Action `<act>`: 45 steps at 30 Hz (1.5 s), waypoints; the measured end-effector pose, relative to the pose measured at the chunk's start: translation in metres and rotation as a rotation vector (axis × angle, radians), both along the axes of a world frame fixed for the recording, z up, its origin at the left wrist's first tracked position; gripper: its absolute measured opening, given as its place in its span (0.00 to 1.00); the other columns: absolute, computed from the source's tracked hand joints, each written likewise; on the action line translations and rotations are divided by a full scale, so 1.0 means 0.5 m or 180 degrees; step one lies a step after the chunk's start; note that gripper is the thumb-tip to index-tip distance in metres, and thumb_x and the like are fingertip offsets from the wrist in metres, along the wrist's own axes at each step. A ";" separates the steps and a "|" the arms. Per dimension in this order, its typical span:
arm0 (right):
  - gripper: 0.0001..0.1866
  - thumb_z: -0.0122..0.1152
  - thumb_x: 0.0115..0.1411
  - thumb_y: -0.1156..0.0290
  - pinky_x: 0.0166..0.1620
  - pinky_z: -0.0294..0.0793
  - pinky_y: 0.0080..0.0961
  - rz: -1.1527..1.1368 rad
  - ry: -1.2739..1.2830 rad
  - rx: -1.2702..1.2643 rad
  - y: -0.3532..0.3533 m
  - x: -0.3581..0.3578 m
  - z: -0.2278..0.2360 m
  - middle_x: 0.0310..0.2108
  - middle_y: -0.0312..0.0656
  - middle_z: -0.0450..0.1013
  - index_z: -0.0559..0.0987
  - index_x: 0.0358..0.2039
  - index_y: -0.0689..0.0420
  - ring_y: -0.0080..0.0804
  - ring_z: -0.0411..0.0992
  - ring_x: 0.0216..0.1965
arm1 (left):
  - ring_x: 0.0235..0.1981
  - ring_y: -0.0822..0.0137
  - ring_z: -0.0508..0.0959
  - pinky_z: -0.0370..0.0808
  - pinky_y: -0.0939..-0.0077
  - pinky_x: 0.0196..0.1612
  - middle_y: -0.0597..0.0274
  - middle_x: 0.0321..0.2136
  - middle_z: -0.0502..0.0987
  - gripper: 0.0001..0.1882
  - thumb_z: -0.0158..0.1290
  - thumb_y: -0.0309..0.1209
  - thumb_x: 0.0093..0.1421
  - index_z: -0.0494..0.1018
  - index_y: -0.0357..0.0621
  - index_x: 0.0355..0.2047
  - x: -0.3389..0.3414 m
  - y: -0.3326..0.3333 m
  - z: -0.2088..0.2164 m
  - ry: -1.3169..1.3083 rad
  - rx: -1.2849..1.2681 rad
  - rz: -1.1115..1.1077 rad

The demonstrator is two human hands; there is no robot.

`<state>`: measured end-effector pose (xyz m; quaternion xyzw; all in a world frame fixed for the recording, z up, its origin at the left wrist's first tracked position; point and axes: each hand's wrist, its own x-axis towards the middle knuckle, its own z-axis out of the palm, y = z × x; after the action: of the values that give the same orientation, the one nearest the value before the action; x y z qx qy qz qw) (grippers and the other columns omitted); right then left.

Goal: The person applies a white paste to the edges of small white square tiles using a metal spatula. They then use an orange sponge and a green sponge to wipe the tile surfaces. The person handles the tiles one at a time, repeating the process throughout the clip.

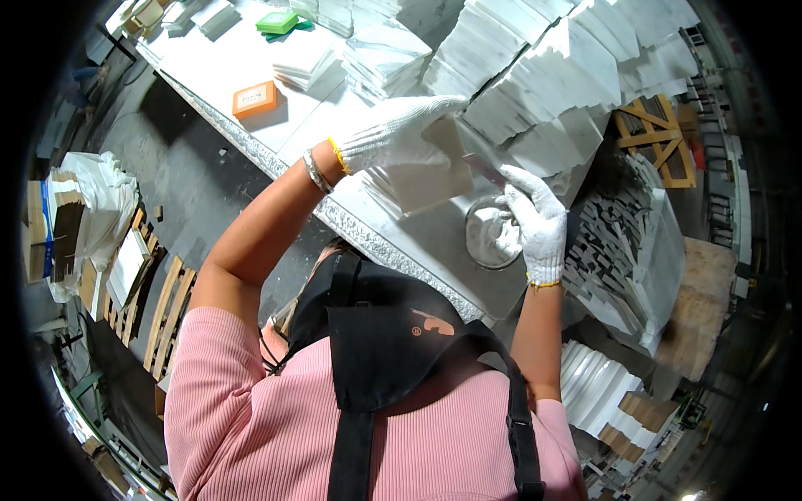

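Note:
My left hand (397, 134), in a white knit glove with a yellow cuff, is closed on a pale stone tile (434, 188) tilted above the worktable. My right hand (537, 213), gloved the same way, grips a small putty knife (484, 170). Its thin metal blade points left and lies close to the tile's right edge; I cannot tell if they touch. Just left of my right hand sits a round container (493, 234) of thick white paste. Behind the held tile, a stack of thin tiles (380, 190) shows in part.
Stacked grey-veined marble tiles (543, 79) crowd the table's far side. An orange block (254, 99) and a green block (276, 22) lie to the left. The table's rough front edge (368, 232) runs diagonally before me. Stone offcuts (606, 250) fill a heap at right; wooden pallets (170, 313) stand left.

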<state>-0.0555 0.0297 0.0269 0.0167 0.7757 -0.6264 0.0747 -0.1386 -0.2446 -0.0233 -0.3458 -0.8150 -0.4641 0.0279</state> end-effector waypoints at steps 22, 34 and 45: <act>0.22 0.51 0.59 0.87 0.46 0.75 0.19 0.1040 0.0083 0.0408 0.009 -0.056 -0.055 0.45 0.40 0.80 0.80 0.53 0.64 0.20 0.75 0.41 | 0.68 0.40 0.62 0.61 0.50 0.68 0.39 0.67 0.60 0.56 0.68 0.56 0.49 0.55 0.37 0.69 0.158 0.004 -0.021 0.0200 -0.0568 0.1026; 0.17 0.56 0.67 0.76 0.32 0.69 0.12 0.0241 -0.0157 0.0441 -0.049 -0.005 -0.060 0.36 0.34 0.79 0.78 0.55 0.63 0.12 0.70 0.29 | 0.69 0.42 0.60 0.59 0.52 0.69 0.38 0.67 0.59 0.57 0.69 0.55 0.49 0.54 0.33 0.69 0.161 0.003 -0.017 0.0239 -0.0725 0.1018; 0.17 0.56 0.68 0.73 0.29 0.68 0.12 0.0260 0.0810 0.0943 -0.063 0.003 -0.088 0.29 0.32 0.77 0.79 0.55 0.61 0.12 0.69 0.26 | 0.70 0.40 0.56 0.56 0.51 0.71 0.35 0.68 0.56 0.58 0.70 0.52 0.49 0.51 0.33 0.70 0.158 0.006 -0.039 0.0280 -0.0539 0.0925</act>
<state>-0.0540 -0.0017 -0.0170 -0.0833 0.8626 -0.4990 -0.0018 -0.0597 -0.2419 -0.0428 -0.2454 -0.8906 -0.3693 0.1011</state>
